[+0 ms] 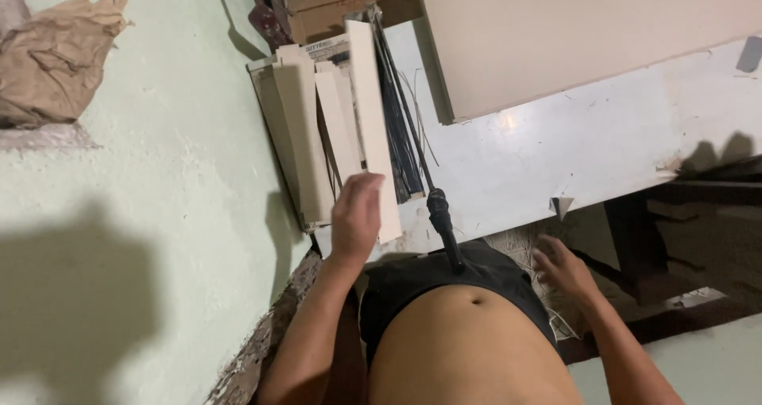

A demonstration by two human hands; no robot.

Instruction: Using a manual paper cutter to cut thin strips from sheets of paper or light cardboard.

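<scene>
White desk [603,135] edge bounded by pale green wall [159,175] at left; narrow gap left beside body. Left hand [355,214] raised, fingers closed on tall cream strip [369,111], stood among stacked cream strips [305,127] at wall. Right hand [565,268] lowered below desk edge, fingers spread, nothing held. Black rod [441,214] leant beside strips.

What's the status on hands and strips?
Left hand on long cream flat strip, grip unclear. Right hand open, holding nothing. Black rod with ribbed handle lies beside the strips.
</scene>
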